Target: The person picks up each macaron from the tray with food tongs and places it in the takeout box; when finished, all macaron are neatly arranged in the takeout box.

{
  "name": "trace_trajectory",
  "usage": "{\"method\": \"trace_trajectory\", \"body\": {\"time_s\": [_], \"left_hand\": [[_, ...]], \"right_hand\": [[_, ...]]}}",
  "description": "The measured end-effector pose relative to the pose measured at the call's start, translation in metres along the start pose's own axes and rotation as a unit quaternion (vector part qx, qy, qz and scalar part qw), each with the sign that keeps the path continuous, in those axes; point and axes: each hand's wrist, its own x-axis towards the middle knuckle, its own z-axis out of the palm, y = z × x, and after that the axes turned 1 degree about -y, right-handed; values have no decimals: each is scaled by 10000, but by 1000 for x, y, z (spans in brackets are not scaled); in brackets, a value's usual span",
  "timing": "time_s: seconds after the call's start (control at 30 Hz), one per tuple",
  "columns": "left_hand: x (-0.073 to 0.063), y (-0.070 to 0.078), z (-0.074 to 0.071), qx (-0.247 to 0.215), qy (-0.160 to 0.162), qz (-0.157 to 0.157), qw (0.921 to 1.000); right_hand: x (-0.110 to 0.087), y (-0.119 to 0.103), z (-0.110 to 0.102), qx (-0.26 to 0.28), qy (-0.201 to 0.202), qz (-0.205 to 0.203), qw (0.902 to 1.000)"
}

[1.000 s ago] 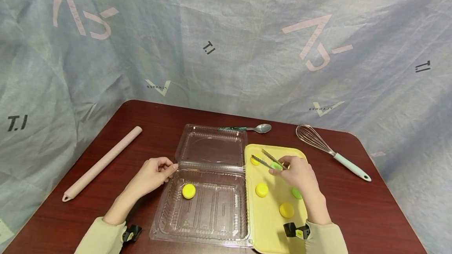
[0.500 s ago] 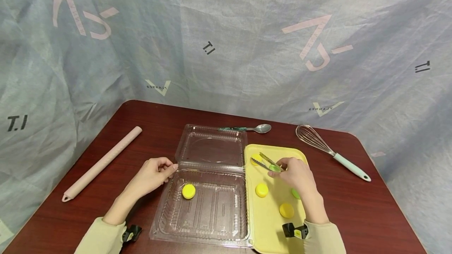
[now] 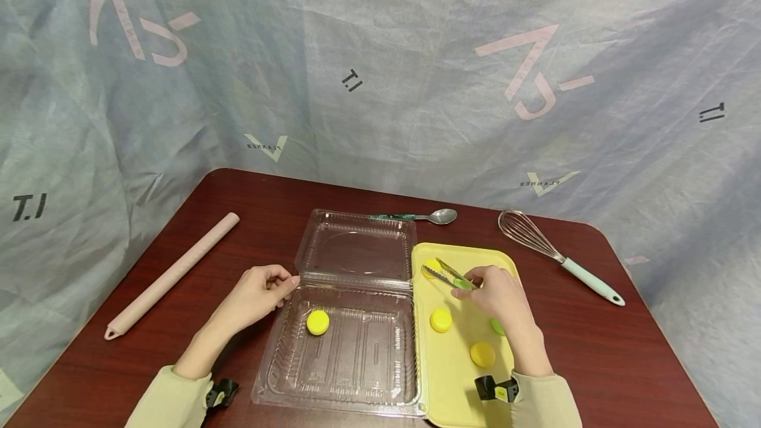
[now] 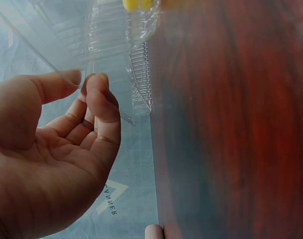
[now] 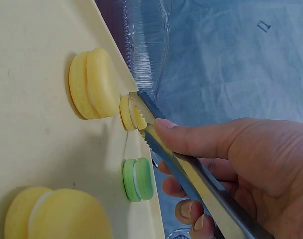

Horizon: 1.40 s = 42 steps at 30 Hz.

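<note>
My left hand (image 3: 255,296) pinches the left edge of an open clear plastic clamshell box (image 3: 357,355) near its hinge; thumb and forefinger meet on the plastic in the left wrist view. One yellow macaron (image 3: 318,323) lies inside, toward the back left. My right hand (image 3: 499,299) holds metal tongs (image 5: 191,174) with serrated tips. Those tips stand slightly apart, on either side of the yellow macaron (image 5: 125,112) at the back of the yellow tray (image 3: 452,388). Close to the tongs sits a green macaron (image 5: 138,179), partly hidden under them in the head view.
Two more yellow macarons, one in the middle (image 3: 441,320) and one nearer (image 3: 483,354), lie on the tray with a second green macaron (image 3: 498,326). A spoon (image 3: 442,216) lies behind the box, a whisk (image 3: 561,257) at right, a pink rolling pin (image 3: 172,276) at left.
The right hand has moved slightly left, and the tong tips have come down around the back yellow macaron and drawn a little closer together. The left hand stays on the box edge.
</note>
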Motion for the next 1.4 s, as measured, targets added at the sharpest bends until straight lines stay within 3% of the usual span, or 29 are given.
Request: {"method": "trace_trajectory", "body": {"time_s": [0.87, 1.4], "left_hand": [[0, -1, 0, -35, -20, 0, 10000], [0, -1, 0, -33, -7, 33, 10000]], "right_hand": [[-1, 0, -3, 201, 158, 61, 9997], [-2, -5, -8, 246, 518, -41, 9983]]}}
